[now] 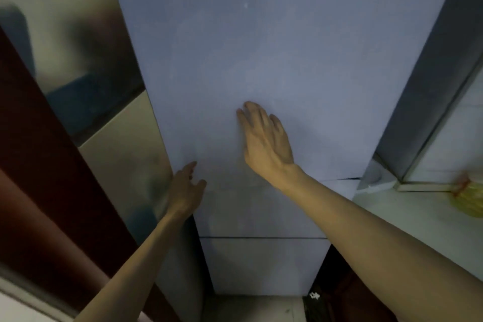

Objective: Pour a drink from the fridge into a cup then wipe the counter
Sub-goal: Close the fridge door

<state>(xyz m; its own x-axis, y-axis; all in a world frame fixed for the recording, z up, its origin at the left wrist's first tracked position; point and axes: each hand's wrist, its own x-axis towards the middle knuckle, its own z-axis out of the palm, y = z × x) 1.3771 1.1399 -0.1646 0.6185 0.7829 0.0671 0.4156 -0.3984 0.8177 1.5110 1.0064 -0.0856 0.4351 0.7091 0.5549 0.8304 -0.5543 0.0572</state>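
A tall pale grey-blue fridge (261, 47) fills the middle of the view, its doors closed; seams mark a lower door and a drawer beneath. My right hand (266, 138) lies flat on the upper door with fingers spread, holding nothing. My left hand (187, 191) rests at the door's left edge near the shiny side panel, fingers loosely apart and empty. No drink or cup is in view.
A white counter (407, 219) runs along the right, with a yellow bag (470, 198) at its far end and a small white object (376, 178) by the fridge. A reflective metal panel (86, 42) and dark red door (39, 165) stand on the left.
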